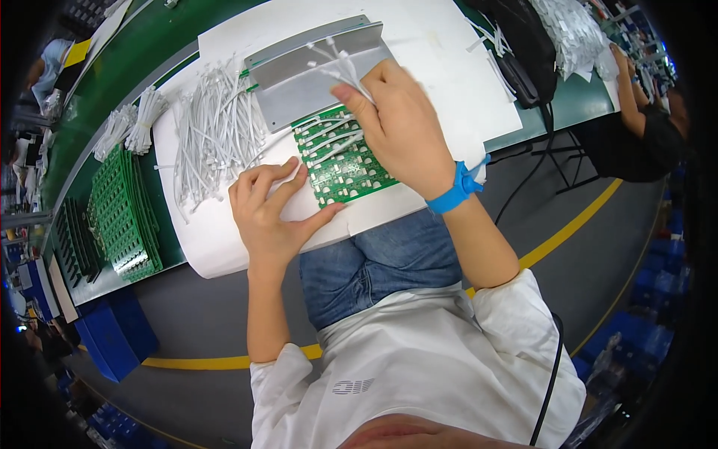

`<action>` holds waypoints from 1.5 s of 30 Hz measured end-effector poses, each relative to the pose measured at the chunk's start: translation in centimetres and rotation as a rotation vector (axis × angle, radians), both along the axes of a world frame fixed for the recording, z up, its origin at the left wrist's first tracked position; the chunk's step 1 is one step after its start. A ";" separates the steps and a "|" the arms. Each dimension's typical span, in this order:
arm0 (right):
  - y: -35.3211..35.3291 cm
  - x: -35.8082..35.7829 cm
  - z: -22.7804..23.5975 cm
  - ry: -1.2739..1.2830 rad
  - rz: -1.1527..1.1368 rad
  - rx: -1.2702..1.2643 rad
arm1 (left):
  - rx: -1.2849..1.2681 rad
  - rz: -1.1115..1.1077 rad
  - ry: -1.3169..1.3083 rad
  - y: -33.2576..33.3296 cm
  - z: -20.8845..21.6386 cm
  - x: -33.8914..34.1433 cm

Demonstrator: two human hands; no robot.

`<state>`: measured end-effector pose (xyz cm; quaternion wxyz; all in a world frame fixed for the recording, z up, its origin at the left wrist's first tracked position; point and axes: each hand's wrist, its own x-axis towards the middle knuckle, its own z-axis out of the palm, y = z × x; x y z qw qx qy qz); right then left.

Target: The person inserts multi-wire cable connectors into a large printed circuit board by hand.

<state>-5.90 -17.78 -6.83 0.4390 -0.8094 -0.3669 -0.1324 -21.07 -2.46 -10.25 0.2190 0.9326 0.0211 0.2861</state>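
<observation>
A green circuit board (351, 173) lies on white paper in front of me, with several white wires lying across its upper left part. My left hand (265, 206) braces the board's near left corner, fingertips at the left edge and thumb at the near edge. Over the upper right of the board, my right hand (404, 120) pinches a small bunch of white wires (340, 66) with small white ends pointing up and left. The hand hides that part of the board. Behind it stands a grey angled metal plate (314, 78).
A loose heap of white wires (217, 135) lies left of the board. Bundled white wires (146, 120) and a stack of green boards (123, 213) are further left. A black bag (523, 45) sits at the back right, and a blue bin (116, 333) stands on the floor.
</observation>
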 end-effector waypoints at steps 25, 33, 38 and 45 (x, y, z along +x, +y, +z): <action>-1.1 -4.4 2.0 0.635 0.509 0.056 | -1.021 -0.029 -0.076 -0.8 1.9 -1.2; -1.9 -3.6 0.4 0.459 0.299 -0.153 | -0.384 -0.011 0.147 -1.0 2.8 -1.0; 0.1 -4.0 -1.5 0.378 0.123 -0.258 | -0.066 -0.025 0.112 -0.4 1.6 -1.1; 0.7 -5.1 -1.0 0.403 0.032 -0.316 | -0.070 -0.011 0.038 -1.0 0.1 -1.2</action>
